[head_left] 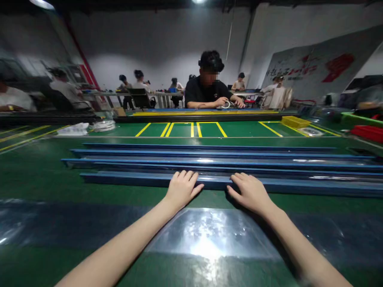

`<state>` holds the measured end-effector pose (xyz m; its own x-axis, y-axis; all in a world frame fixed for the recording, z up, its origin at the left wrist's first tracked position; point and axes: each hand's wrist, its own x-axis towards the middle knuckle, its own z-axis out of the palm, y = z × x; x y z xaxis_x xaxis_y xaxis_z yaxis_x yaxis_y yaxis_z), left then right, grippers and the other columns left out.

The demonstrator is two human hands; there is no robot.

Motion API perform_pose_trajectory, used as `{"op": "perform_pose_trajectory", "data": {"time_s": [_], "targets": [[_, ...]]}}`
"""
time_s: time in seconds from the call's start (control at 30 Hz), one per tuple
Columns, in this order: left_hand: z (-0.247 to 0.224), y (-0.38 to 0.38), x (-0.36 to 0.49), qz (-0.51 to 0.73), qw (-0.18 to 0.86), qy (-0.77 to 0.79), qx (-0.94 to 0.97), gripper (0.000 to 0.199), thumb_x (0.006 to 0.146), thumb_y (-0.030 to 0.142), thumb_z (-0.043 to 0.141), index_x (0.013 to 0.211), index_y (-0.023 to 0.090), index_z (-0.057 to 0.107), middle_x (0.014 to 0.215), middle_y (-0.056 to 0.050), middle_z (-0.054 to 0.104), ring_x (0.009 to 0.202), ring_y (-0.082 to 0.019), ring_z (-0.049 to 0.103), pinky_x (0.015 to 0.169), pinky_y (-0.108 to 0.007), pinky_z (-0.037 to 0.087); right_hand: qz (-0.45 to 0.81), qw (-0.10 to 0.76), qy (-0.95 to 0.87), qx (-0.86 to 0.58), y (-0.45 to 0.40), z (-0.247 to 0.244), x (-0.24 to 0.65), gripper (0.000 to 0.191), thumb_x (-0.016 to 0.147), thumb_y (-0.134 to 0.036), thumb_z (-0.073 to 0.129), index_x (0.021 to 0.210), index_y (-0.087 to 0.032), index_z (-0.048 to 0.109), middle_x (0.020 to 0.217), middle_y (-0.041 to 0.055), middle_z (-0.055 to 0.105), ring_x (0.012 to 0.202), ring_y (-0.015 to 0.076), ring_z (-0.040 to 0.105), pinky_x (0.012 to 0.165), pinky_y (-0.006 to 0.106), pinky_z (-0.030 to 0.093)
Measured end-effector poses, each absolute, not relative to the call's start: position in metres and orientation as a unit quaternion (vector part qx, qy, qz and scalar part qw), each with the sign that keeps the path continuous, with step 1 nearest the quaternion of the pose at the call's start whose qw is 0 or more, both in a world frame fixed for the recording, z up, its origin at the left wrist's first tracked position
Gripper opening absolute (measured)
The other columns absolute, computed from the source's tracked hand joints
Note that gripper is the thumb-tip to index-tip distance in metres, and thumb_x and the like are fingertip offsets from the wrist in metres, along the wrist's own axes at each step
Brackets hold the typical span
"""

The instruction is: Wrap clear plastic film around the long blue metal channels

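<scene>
Several long blue channel-shaped strips with raised edges lie side by side across the green table. My left hand (183, 186) grips the nearest blue strip (128, 179) near its middle, fingers over the top and thumb on the near side. A short way to the right, my right hand (248, 190) holds the same strip in the same manner, its fingertips over the top edge. Between my forearms, a clear, shiny plastic sheet (209, 235) lies flat in front of the strip.
Behind the blue strips, yellow tape lines (170, 130) mark the green table (119, 129). A yellow tray (295, 122), a white coil (104, 126) and a red bin (368, 133) stand farther off. Across the table, a person in black (206, 89) handles a white loop.
</scene>
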<state>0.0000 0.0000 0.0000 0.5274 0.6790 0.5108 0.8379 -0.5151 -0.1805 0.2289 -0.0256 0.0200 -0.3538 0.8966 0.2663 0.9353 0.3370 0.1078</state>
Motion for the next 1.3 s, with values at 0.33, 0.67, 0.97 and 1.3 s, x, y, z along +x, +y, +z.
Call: {"op": "perform_pose_trajectory", "data": {"time_s": [0.33,0.67,0.97,1.3], "targets": [[0.000,0.000,0.000,-0.201,0.201,-0.445,-0.849,0.033,0.084,0.044,0.041,0.093,0.016,0.057,0.087,-0.005,0.061,0.080,-0.020,0.052,0.066,-0.033,0.033,-0.035,0.089,-0.849,-0.519,-0.019,0.033,0.202,0.023,0.081,-0.034,0.042,0.088,-0.018,0.057,0.087,0.0064,0.061,0.082,0.0182,0.054,0.069,0.026,0.036],[-0.002,-0.001,0.002,-0.204,0.190,-0.451,-0.848,0.030,0.083,0.043,0.042,0.089,0.017,0.056,0.082,-0.004,0.059,0.078,-0.020,0.052,0.064,-0.034,0.032,0.008,0.133,-0.871,-0.472,-0.007,0.032,0.189,0.021,0.080,-0.029,0.044,0.092,-0.017,0.057,0.101,0.0074,0.057,0.094,0.0178,0.050,0.078,0.028,0.041],[0.000,-0.001,0.003,-0.210,0.187,-0.451,-0.847,0.028,0.082,0.043,0.044,0.087,0.017,0.055,0.080,-0.004,0.059,0.077,-0.020,0.052,0.065,-0.033,0.030,0.019,0.181,-0.870,-0.458,-0.007,0.029,0.192,0.018,0.081,-0.030,0.045,0.092,-0.020,0.054,0.096,0.0062,0.055,0.091,0.0179,0.049,0.076,0.030,0.042],[0.001,0.000,0.001,-0.229,0.189,-0.441,-0.847,0.029,0.082,0.045,0.046,0.081,0.017,0.051,0.074,-0.002,0.058,0.072,-0.017,0.052,0.062,-0.030,0.029,0.063,0.234,-0.834,-0.495,-0.006,0.023,0.201,0.017,0.079,-0.038,0.049,0.080,-0.021,0.048,0.077,0.0015,0.052,0.073,0.0157,0.048,0.063,0.027,0.037]]}}
